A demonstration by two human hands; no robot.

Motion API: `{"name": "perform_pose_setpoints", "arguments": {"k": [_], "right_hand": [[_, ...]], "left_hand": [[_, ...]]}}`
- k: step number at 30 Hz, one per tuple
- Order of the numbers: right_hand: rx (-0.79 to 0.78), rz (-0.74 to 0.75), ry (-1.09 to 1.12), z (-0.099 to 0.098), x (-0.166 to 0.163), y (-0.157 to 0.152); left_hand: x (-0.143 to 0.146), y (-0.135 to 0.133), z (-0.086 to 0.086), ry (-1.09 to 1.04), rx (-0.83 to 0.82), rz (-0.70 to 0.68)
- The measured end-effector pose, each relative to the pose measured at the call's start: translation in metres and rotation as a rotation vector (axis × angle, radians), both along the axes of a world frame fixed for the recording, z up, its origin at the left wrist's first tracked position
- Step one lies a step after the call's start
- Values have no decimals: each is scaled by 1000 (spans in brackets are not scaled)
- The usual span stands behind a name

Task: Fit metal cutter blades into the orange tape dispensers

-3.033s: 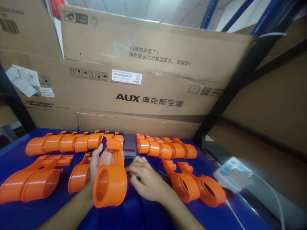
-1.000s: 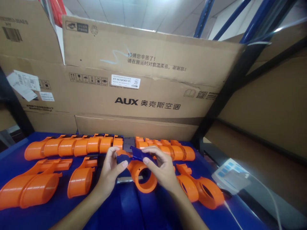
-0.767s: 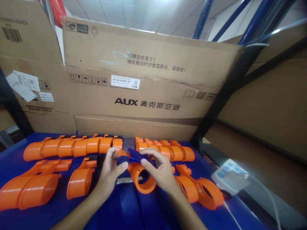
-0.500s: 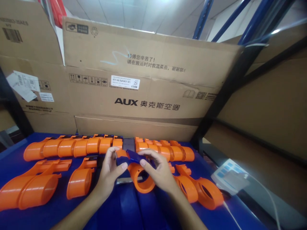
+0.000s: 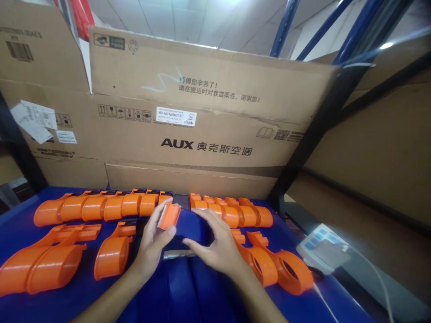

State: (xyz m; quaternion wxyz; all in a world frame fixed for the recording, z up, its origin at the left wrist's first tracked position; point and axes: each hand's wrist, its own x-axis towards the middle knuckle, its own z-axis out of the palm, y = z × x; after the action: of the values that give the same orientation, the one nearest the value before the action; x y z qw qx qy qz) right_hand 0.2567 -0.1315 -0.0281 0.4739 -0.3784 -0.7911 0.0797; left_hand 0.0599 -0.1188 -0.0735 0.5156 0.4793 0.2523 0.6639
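Observation:
Between my hands, above the middle of the blue table, is a tape dispenser [image 5: 170, 216]. Its orange head shows a row of pale serrated teeth along the left edge, and a smooth blue part [image 5: 193, 225] sits to the right of it. My left hand [image 5: 153, 237] is closed on the toothed head, thumb in front and fingers behind. Curved around the blue part's right side, my right hand [image 5: 220, 244] holds it between thumb and fingers. The dispenser's round body cannot be seen now. A short metallic strip [image 5: 178, 254] lies just below the hands.
Orange dispensers [image 5: 92, 208] stand in a back row, several with dark blue tops. More orange dispensers [image 5: 55, 264] sit at left and right front. A dark phone-like slab [image 5: 181, 202] is behind my hands. A white device [image 5: 323, 249] with a cable stands right; cardboard [image 5: 208, 121] rises behind.
The dispenser has been turned in my hands: its orange ring has gone from sight, and the toothed head and broad blue face now show. My right thumb has shifted left and down.

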Motion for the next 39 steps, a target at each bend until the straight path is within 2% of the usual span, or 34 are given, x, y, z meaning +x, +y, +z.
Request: {"name": "perform_pose_setpoints", "arguments": {"k": [3,7,27,34,37,39], "right_hand": [[147,-61,-78,-3,2,1],[230,-61,-140,-6,3,2],[215,-23,-159,-8,0,1],[183,-39,-137,-4,-3,-2],[105,-75,-6,-2,-4,-4],[18,-97,128,-2,-6,-4]], "left_hand": [[2,1,6,45,8,32],[3,1,11,106,19,97],[1,-2,16,133,20,151],[1,2,13,78,3,85],[2,1,12,33,96,-29],[2,-1,11,95,185,-78]]}}
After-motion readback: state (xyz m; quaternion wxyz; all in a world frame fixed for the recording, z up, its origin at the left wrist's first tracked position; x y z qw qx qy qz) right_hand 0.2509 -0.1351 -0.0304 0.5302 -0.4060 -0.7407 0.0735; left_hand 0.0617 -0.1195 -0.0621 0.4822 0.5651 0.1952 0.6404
